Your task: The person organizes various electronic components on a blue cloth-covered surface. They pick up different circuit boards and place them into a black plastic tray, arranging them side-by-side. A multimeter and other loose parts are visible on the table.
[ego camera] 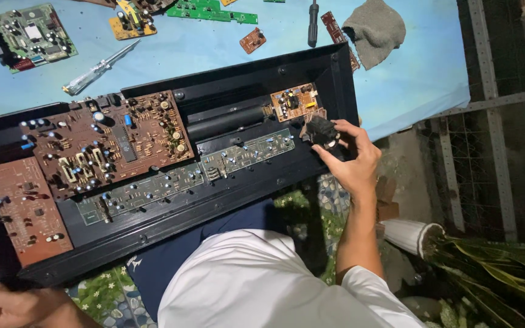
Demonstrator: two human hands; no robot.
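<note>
A long black open case [256, 182] lies across my lap and the table's edge. Inside it sit a large brown circuit board [107, 143], a smaller brown board [25, 209] at the left end, a narrow green board [183, 176] along the front and a small orange board [294, 101] at the right. My right hand [350, 158] is at the case's right end, fingers closed on a small black part [321, 130] beside the orange board. My left hand [16, 304] grips the case's near left corner.
On the blue table [214, 45] lie a clear-handled screwdriver [98, 70], a black screwdriver [313, 23], a grey cloth [375, 30] and several loose circuit boards [31, 36]. A metal grid fence [499, 121] and a potted plant [487, 261] stand to the right.
</note>
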